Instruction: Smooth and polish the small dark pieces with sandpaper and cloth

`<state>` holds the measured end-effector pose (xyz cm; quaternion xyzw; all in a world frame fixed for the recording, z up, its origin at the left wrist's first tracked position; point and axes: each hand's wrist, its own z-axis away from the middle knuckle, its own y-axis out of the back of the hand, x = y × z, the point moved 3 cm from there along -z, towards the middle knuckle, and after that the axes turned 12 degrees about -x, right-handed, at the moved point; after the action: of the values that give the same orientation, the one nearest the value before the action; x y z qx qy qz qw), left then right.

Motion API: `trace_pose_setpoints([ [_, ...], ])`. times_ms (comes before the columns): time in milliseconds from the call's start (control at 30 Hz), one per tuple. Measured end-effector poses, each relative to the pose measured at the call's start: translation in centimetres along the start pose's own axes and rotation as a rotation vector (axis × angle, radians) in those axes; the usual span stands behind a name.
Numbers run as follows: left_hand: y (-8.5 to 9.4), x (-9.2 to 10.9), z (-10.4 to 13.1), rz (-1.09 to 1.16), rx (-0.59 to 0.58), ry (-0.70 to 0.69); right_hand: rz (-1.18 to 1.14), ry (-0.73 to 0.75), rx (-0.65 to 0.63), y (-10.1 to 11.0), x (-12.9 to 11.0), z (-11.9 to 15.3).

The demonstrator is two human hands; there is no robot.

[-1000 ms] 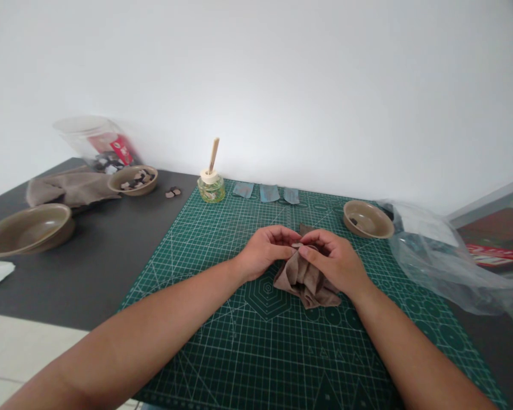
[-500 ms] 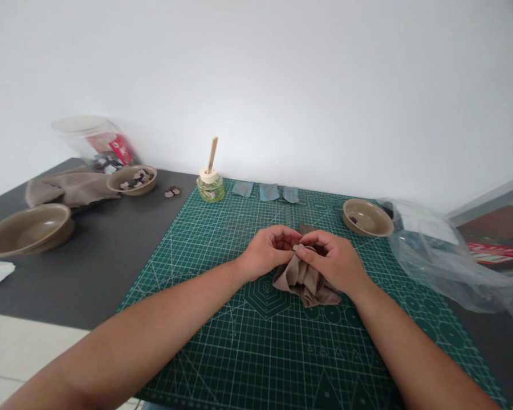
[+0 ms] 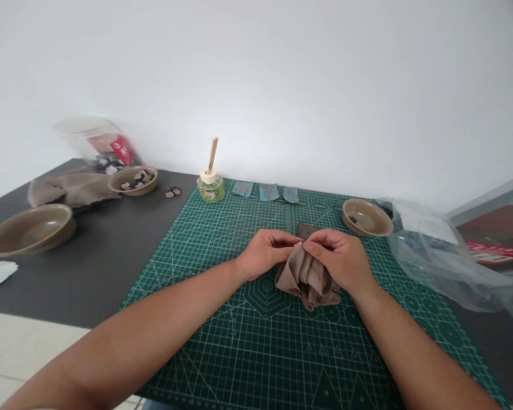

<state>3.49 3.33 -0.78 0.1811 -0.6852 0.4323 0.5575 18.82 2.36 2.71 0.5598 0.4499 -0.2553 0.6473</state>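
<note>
A crumpled brown cloth (image 3: 305,277) hangs in folds over the green cutting mat (image 3: 222,239), near its middle. My left hand (image 3: 268,250) pinches its upper edge from the left, thumb and fingers together. From the right, my right hand (image 3: 340,253) pinches the same edge, and the two sets of fingertips nearly meet. A darker brown flap of fabric (image 3: 306,229) shows just beyond my fingers. Whether anything small sits between the fingertips is hidden.
Three blue-grey patches (image 3: 268,192) lie along the mat's far edge beside a reed diffuser (image 3: 211,187). A bowl (image 3: 367,217) and clear plastic bag (image 3: 444,267) are on the right. On the left are a bowl of small pieces (image 3: 133,181), another bowl (image 3: 29,228) and brown fabric (image 3: 74,189).
The cloth's top edge has been drawn up and its folds hang straighter. My right fingertips have shifted slightly right, and the small pale bit at the fingertips no longer shows.
</note>
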Motion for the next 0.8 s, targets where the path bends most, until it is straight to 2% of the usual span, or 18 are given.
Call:
trace_pose_setpoints([
  [200, 0.2, -0.21, 0.09, 0.145, 0.003, 0.026, -0.036, 0.071, -0.039, -0.26, 0.13, -0.06],
  [433, 0.01, 0.26, 0.22, 0.297, 0.036, 0.041, 0.01, 0.085, -0.049, -0.52, 0.08, -0.11],
  [800, 0.04, -0.02, 0.27, 0.169, 0.049, 0.068, -0.192, 0.068, -0.071, -0.23, -0.12, -0.07],
])
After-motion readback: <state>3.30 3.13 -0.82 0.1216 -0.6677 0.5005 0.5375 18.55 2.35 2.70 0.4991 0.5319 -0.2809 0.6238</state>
